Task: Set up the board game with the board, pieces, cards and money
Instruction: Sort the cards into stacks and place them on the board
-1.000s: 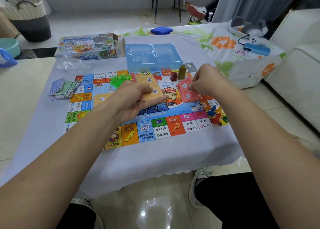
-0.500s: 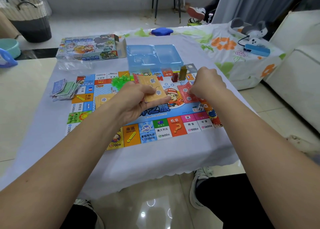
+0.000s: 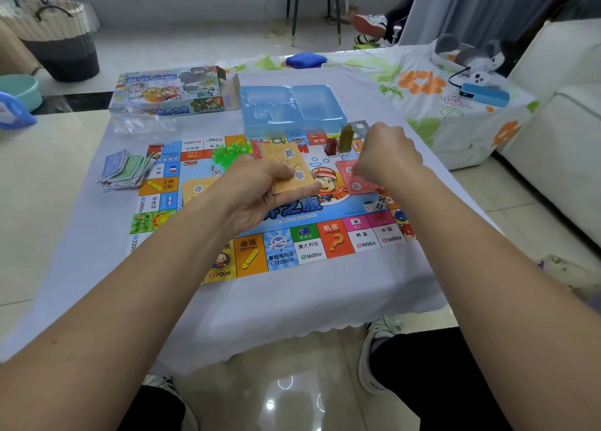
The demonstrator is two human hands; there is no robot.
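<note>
The colourful game board (image 3: pixel 312 245) lies flat on the white-covered table. My left hand (image 3: pixel 257 199) grips a stack of orange cards (image 3: pixel 287 165) above the board's middle. My right hand (image 3: pixel 388 154) hovers with curled fingers at the far edge of the red cards (image 3: pixel 354 181), which lie flat on the board; nothing shows in its grip. Another orange card (image 3: pixel 196 189) lies on the board under my left wrist. Green houses (image 3: pixel 227 152), a red piece (image 3: pixel 331 146), an olive piece (image 3: pixel 346 134) and dice (image 3: pixel 379 202) sit on the board. Paper money (image 3: pixel 125 170) is piled left of it.
A blue plastic tray (image 3: pixel 292 105) and the game box (image 3: pixel 169 90) stand behind the board, with a clear plastic bag (image 3: pixel 143 126) beside them. A blue device (image 3: pixel 484 93) with a cable lies far right on the flowered cloth. A sofa is on the right.
My right hand laid the red card down on the board and now hangs curled just above it. My left hand kept hold of the orange cards. The view shifted slightly.
</note>
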